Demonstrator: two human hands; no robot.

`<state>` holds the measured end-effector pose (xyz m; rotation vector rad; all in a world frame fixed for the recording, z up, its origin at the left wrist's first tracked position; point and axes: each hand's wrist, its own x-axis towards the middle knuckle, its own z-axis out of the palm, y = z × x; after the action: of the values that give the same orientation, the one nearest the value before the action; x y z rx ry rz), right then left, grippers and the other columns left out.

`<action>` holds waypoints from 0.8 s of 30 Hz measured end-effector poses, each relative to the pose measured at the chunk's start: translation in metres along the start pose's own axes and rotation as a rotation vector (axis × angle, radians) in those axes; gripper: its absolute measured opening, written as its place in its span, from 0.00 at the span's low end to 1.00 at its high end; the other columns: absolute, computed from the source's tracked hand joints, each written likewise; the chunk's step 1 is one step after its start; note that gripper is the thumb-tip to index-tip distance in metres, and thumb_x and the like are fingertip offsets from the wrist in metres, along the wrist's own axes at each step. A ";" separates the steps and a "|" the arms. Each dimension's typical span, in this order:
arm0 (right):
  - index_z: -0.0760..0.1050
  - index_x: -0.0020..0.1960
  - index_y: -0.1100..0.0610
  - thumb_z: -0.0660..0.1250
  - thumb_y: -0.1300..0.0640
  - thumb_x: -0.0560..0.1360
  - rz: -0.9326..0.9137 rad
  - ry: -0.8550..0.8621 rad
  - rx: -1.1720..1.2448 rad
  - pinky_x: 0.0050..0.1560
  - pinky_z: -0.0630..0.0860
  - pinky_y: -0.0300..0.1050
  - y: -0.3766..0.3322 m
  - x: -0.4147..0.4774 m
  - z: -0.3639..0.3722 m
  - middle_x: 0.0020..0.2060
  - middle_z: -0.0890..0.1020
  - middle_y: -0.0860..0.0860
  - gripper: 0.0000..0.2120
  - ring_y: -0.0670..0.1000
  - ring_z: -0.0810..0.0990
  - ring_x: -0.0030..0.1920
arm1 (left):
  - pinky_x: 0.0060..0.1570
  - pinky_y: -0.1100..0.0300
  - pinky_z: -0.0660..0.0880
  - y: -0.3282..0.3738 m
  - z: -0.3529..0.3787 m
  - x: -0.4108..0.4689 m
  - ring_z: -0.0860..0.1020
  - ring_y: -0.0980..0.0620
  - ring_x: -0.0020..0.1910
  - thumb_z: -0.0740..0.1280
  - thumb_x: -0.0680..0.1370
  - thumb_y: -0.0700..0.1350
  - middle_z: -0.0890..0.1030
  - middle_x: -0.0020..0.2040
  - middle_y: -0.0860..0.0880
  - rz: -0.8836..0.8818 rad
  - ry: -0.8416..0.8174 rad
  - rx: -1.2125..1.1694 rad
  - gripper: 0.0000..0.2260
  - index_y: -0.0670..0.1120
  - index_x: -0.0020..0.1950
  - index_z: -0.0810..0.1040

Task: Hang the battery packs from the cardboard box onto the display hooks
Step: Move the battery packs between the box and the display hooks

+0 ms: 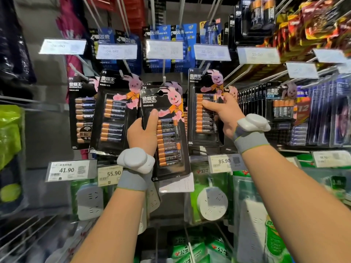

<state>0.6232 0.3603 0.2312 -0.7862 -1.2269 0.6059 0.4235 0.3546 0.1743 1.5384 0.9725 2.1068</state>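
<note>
Fingers of raised left hand grip centre pack; right hand grips hanging pack.

A single wide-angle view is taken from the head, faced forward at the display hooks. The hooks are seen from close by, and the frame's edges are bowed.

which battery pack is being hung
Below the white price tags hangs a row of black Duracell packs. The battery pack is the middle one, gripped by the left hand. Unlike the hanging pack the right hand holds, it is tilted, foremost, its hole under the hook tip.
</note>
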 end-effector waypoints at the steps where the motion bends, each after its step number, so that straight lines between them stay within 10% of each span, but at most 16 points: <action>1: 0.61 0.73 0.56 0.79 0.49 0.58 -0.011 0.007 -0.009 0.63 0.74 0.59 0.004 0.005 -0.001 0.65 0.75 0.55 0.48 0.56 0.76 0.63 | 0.46 0.51 0.74 0.000 0.000 0.000 0.76 0.48 0.38 0.65 0.77 0.58 0.80 0.40 0.38 -0.004 0.003 -0.006 0.26 0.33 0.43 0.77; 8: 0.68 0.65 0.58 0.70 0.59 0.65 0.150 0.054 0.036 0.49 0.75 0.48 0.015 0.029 0.011 0.51 0.78 0.56 0.29 0.57 0.77 0.53 | 0.46 0.52 0.74 0.005 0.001 -0.002 0.79 0.44 0.39 0.65 0.78 0.55 0.82 0.40 0.41 -0.013 0.004 -0.008 0.23 0.33 0.45 0.77; 24: 0.70 0.65 0.62 0.71 0.61 0.73 0.275 0.243 -0.119 0.59 0.74 0.52 0.060 0.076 0.003 0.60 0.76 0.54 0.22 0.56 0.76 0.59 | 0.44 0.54 0.76 0.011 0.006 -0.013 0.80 0.51 0.37 0.65 0.78 0.55 0.81 0.34 0.49 -0.048 -0.081 -0.085 0.18 0.40 0.39 0.77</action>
<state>0.6394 0.4557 0.2282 -1.1077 -0.9445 0.6423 0.4352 0.3406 0.1737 1.5309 0.8714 2.0100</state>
